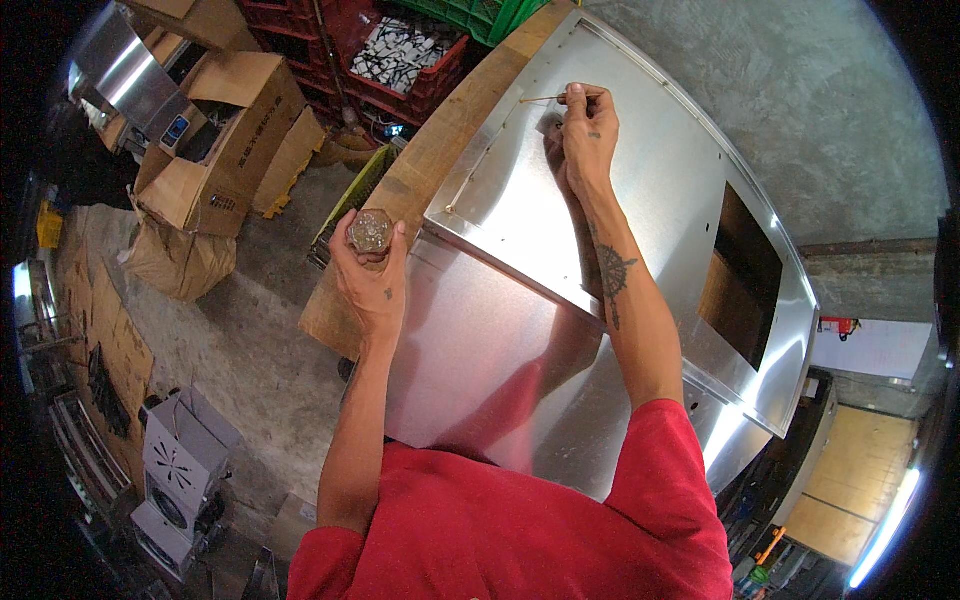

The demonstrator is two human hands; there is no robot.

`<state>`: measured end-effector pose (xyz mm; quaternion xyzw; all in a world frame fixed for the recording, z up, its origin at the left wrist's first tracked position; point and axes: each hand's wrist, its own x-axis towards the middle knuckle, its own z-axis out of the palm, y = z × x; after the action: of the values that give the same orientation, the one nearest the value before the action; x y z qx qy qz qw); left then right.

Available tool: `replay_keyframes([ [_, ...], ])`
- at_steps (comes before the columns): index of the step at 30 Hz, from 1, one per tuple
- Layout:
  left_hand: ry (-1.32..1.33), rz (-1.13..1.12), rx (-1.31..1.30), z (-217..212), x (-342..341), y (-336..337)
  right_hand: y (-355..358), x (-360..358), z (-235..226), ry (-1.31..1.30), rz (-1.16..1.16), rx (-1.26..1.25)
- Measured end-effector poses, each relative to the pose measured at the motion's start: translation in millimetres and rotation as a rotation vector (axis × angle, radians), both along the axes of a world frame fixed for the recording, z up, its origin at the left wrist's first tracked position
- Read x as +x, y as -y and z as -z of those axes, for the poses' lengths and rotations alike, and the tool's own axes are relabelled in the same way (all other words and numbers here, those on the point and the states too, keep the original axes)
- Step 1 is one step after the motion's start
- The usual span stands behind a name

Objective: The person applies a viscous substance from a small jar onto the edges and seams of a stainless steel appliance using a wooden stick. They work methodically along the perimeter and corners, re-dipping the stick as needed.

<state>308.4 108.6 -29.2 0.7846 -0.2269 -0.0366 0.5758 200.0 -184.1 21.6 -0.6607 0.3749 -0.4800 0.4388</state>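
Note:
A large shiny sheet-metal box (660,190) fills the middle, its top panel facing up with a raised edge, small holes and a rectangular cutout (742,275) at the right. My left hand (374,290) is wrapped round a small faceted, clear-looking jar (371,230) just left of the box's near left corner. What is in the jar I cannot make out. Over the panel's far left part, my right hand (590,135) pinches a thin brownish stick (541,99), which points left toward the panel's edge. Whether its tip touches the metal I cannot tell.
The box lies on a wooden table (420,150). Red crates (405,55) with small pale parts and a green crate (480,15) stand beyond it. Open cardboard boxes (225,140) are at the far left, grey metal units (180,460) on the floor below. A concrete wall (800,110) bounds the right.

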Motion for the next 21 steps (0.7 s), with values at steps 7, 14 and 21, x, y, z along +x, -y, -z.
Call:
replay_keyframes([
  [7,0.001,0.040,0.031,-0.3,1.0,-0.3,5.7,-1.6,5.0,0.058,-0.029,0.045],
  [14,-0.007,0.032,0.056,-1.5,0.8,-1.0,5.7,-1.1,7.1,0.064,-0.023,0.050],
  [21,0.020,0.002,0.001,1.3,0.3,1.6,-0.8,1.8,-0.3,0.057,-0.010,0.106],
])
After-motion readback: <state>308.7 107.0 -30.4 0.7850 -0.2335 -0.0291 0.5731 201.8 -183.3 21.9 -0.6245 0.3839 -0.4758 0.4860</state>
